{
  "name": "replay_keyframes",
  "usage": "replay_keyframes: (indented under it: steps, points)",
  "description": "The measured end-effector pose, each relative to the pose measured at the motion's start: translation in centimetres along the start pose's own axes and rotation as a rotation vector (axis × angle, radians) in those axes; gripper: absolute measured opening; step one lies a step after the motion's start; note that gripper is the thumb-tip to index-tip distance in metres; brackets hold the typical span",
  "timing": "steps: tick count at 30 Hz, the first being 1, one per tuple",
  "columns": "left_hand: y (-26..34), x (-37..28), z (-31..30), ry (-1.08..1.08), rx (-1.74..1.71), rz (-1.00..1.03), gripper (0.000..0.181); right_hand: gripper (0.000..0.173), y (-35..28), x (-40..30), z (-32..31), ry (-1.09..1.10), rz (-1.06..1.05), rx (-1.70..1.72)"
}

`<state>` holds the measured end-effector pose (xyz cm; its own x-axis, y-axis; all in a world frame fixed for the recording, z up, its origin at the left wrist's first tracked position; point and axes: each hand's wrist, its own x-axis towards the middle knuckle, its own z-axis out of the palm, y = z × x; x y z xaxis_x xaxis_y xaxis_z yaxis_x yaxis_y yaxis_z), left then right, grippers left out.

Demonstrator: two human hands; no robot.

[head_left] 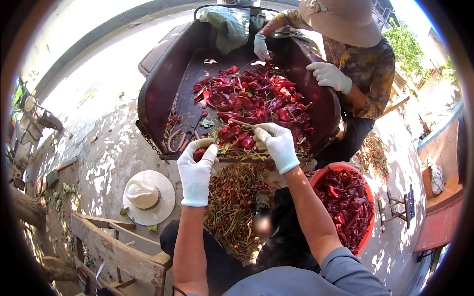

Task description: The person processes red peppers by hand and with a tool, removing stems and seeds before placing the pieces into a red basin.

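Observation:
My left hand, in a white knitted glove, is closed around a small dark red piece of dried chili pepper at the near edge of the cart. To its right my right hand, gloved the same way, pinches a thin dry chili stem that points left over the cart bed. Shiny dried red chili peppers lie heaped in the dark red metal cart. Scissors with pinkish handles lie in the bed just beyond my left hand.
A person in a sun hat and white gloves works at the cart's right side. An orange-red tub of chilies stands at my right. Stems and scraps cover the ground below the cart. A pale hat and a wooden bench are at left.

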<state>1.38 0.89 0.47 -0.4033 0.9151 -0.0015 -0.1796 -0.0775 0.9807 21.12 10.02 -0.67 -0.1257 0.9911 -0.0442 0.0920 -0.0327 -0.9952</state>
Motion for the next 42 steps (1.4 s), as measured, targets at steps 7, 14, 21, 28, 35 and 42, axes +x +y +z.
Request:
replay_keyframes:
  steps: [7,14,21,28,35,42]
  points:
    - [0.5,0.2,-0.7,0.175,0.019,0.07,0.016,0.027,0.3,-1.8,-0.2,-0.549,-0.221,-0.862]
    - [0.1,0.2,-0.9,0.08,0.04,0.043,0.017,0.036,3.7,2.2,-0.6,-0.073,-0.643,-1.086]
    - [0.1,0.1,-0.2,0.012,0.062,-0.001,0.017,0.034,5.2,5.0,2.0,-0.071,-0.683,-1.197]
    - [-0.1,0.1,-0.2,0.011,0.061,-0.011,0.016,0.007,5.7,6.3,2.7,0.005,-0.52,-1.191]
    - [-0.1,0.0,-0.4,0.002,0.051,-0.016,0.016,0.017,4.8,5.9,2.1,-0.062,-0.768,-1.213]
    - [0.1,-0.2,-0.2,0.014,0.081,-0.042,0.016,0.025,3.8,5.0,2.9,-0.127,-0.691,-1.221]
